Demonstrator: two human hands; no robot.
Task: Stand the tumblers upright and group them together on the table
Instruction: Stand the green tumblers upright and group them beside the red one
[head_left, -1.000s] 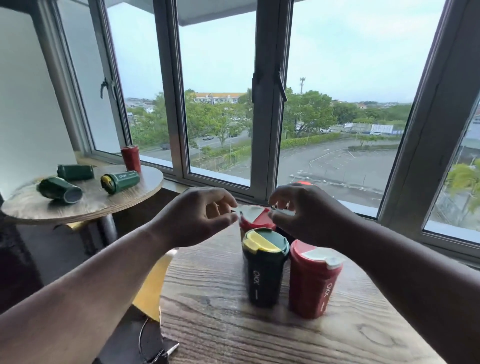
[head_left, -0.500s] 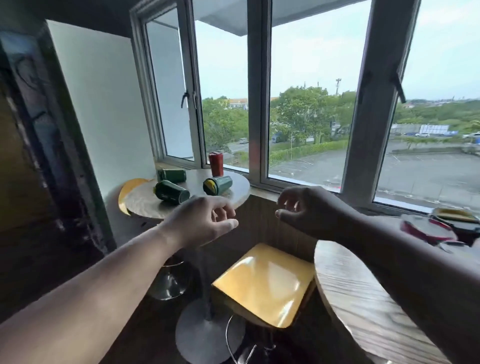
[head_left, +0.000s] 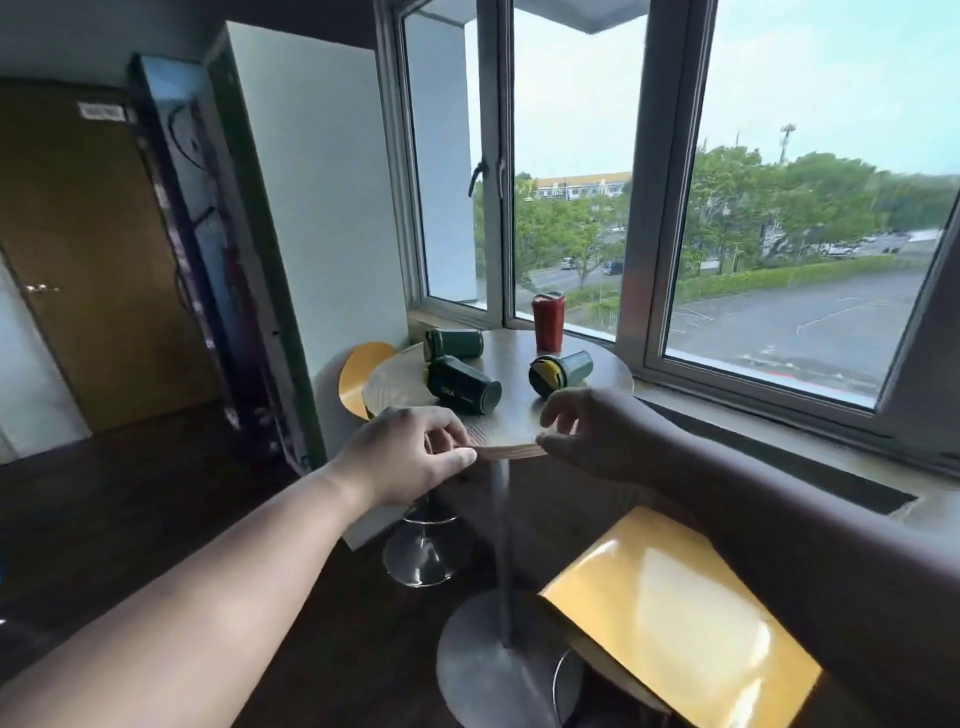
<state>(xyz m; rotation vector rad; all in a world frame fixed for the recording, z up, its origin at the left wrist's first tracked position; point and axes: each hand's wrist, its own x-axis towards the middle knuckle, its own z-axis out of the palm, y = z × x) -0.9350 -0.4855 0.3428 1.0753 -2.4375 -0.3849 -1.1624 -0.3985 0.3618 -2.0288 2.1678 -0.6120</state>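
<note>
Hovering at the near edge of the round counter (head_left: 498, 415), both hands hold nothing. Left hand (head_left: 410, 457): fingers (head_left: 441, 428) loosely curled, thumb out toward the counter's rim, no grip on anything. Right hand (head_left: 597, 431): fingers (head_left: 558, 410) loosely bent and slightly spread, thumb also pointing at the rim; whether either thumb touches the wood I cannot tell.

Four tumblers in all, every one beyond the fingers on the counter. Three are dark green and lying on their sides; one is red and upright.
- Nearest green tumbler (head_left: 464, 385): just past the left fingers, pale lettering on its wall, open-looking end toward the right hand.
- Green tumbler with yellow lid (head_left: 561, 370): just beyond the right fingers, lid facing the camera.
- Far green tumbler (head_left: 453, 344): behind the nearest one, lying crosswise.
- Red tumbler (head_left: 548, 322): farthest out, by the window, standing, lid on.

Counter is pale wood grain on a metal post with a round base (head_left: 498, 670). Two yellow stools: one (head_left: 680, 618) below the right forearm, one (head_left: 361, 371) beyond and left of the left hand. Dark floor. Window (head_left: 571, 171) behind the counter shows trees and a car park; white wall and brown door (head_left: 88, 249) to the far left.
</note>
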